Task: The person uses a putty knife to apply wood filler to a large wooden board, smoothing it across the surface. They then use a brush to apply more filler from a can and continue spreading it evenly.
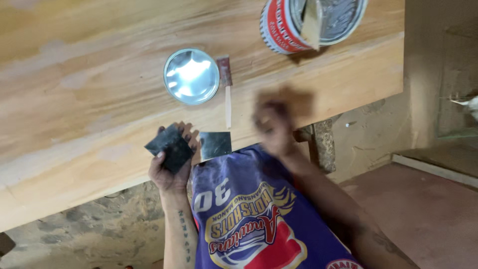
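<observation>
the left hand (172,167) grips a dark square scraper blade (170,148), fingers curled round its edges, holding it just over the near edge of the wooden board (99,99). a second, shinier metal blade (215,145) lies just right of that hand, at the same near edge of the board, touching or almost touching the fingers. the right hand (274,124) is blurred, raised over the board's near edge to the right of the shiny blade; whether it is clenched or loose cannot be told.

further up the board from the left hand sits a round metal lid (191,76), shiny side up. a small brush (226,89) with a pale handle lies just beside the lid, on its right, between lid and shiny blade. an open red and white can (281,25) stands at the board's far right, well apart from both hands, with a flat stick (312,25) resting in it.
</observation>
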### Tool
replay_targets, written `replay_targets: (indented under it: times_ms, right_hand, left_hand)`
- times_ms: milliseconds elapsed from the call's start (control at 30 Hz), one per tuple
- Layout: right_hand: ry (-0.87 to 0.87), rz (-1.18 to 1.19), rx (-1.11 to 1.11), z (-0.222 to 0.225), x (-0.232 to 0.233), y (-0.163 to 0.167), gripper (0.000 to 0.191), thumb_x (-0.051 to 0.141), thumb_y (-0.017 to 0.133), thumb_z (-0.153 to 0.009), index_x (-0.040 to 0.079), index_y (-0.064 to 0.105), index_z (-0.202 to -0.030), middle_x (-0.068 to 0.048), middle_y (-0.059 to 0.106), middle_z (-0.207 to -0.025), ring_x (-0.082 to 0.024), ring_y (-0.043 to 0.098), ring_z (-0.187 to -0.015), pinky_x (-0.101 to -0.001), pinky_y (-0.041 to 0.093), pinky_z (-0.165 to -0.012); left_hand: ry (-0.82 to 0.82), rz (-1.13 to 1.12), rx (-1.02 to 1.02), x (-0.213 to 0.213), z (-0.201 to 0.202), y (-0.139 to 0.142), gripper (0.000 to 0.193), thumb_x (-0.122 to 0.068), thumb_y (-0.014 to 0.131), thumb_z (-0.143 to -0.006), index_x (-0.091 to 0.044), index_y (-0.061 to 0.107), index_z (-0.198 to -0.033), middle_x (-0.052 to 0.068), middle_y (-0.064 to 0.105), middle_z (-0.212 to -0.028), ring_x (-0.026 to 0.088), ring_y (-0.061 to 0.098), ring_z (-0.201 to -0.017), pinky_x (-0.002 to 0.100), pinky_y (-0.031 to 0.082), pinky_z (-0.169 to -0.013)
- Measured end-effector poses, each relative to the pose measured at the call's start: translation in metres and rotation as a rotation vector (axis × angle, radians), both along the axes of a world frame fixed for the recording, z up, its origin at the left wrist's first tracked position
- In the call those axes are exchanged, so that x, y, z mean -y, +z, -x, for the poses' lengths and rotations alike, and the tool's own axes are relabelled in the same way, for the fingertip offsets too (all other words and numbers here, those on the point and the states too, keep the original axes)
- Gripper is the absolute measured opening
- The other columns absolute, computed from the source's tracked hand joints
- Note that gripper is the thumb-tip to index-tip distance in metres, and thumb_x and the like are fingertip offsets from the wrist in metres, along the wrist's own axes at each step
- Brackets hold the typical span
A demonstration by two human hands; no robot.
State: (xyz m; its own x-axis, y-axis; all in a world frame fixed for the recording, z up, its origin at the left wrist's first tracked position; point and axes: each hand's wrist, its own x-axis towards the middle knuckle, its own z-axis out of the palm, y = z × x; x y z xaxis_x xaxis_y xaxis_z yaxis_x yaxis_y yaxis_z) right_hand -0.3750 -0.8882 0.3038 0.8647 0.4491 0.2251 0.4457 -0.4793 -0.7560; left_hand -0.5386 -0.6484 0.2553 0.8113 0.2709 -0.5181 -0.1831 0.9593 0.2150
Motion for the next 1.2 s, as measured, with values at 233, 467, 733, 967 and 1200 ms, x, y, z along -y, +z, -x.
replay_targets:
  times_ms: [233,467,733,967,1200]
  right_hand:
    - [0.000,0.252,0.311,-0.138,0.038,0.078,0.074,0.036,0.088,-0.079,-0.001,0.056,-0.135,-0.027,0.053,-0.118,-0.036,0.064,-0.097,-0.0440,0.056,-0.078]
    - [0.071,0.378,0.207,-0.222,0.069,0.096,0.018,0.005,0.069,-0.105,0.009,0.074,-0.122,-0.016,0.072,-0.106,-0.033,0.071,-0.099,-0.0470,0.057,-0.084]
    - [0.172,0.943,0.119,-0.298,0.095,0.120,0.034,0.010,0.084,-0.077,0.005,0.077,-0.111,-0.020,0.074,-0.095,-0.035,0.071,-0.087,-0.0485,0.054,-0.073]
    - [0.375,1.395,0.303,-0.303,0.040,0.091,0.014,0.020,0.073,-0.084,0.012,0.082,-0.090,-0.011,0.078,-0.091,-0.027,0.075,-0.085,-0.0417,0.056,-0.068]
    - [0.340,1.259,0.313,-0.313,0.056,0.112,0.032,0.029,0.078,-0.071,0.008,0.078,-0.096,-0.017,0.076,-0.087,-0.032,0.073,-0.075,-0.0447,0.055,-0.063]
  left_hand:
    - [-0.245,-0.183,-0.024,0.031,-0.047,0.020,0.090,-0.008,0.064,-0.075,-0.014,0.033,-0.159,0.024,0.048,-0.153,0.047,0.053,-0.134,0.061,0.051,-0.103]
    - [-0.517,-0.569,-0.003,0.073,-0.108,0.040,0.087,0.016,0.047,-0.072,-0.008,0.029,-0.153,0.025,0.050,-0.150,0.046,0.059,-0.130,0.056,0.058,-0.096]
    - [-0.399,-0.260,0.029,0.098,-0.156,0.074,0.080,0.017,0.043,-0.077,-0.004,0.036,-0.154,0.025,0.061,-0.134,0.041,0.066,-0.112,0.054,0.061,-0.093]
    - [-0.454,-0.642,-0.057,0.094,-0.206,0.101,0.065,0.014,0.044,-0.083,0.001,0.041,-0.147,0.022,0.064,-0.128,0.037,0.070,-0.113,0.051,0.063,-0.093]
    - [-0.100,-0.404,-0.077,0.087,-0.239,0.087,0.052,0.016,0.052,-0.090,0.006,0.048,-0.141,0.018,0.066,-0.122,0.029,0.070,-0.107,0.045,0.062,-0.089]
